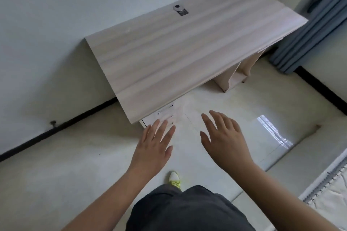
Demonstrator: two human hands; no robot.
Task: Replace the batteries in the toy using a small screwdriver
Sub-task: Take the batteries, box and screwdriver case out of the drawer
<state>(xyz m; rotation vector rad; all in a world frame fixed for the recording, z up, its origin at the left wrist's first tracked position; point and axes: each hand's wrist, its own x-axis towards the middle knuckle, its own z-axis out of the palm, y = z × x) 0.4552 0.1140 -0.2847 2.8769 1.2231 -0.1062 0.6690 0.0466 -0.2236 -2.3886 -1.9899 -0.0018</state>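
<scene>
My left hand and my right hand stretch forward, palms down, fingers straight and spread, holding nothing. Both hover over the pale floor just in front of a light wooden desk. A small round white and dark object stands near the desk's far edge, beside a dark square cable hole. No toy, batteries or screwdriver are clearly recognisable from here.
White drawers sit under the desk's near left corner, an open shelf unit under its right end. Grey curtains hang at the right. A mattress edge lies at the lower right. My leg and a yellow-green shoe are below.
</scene>
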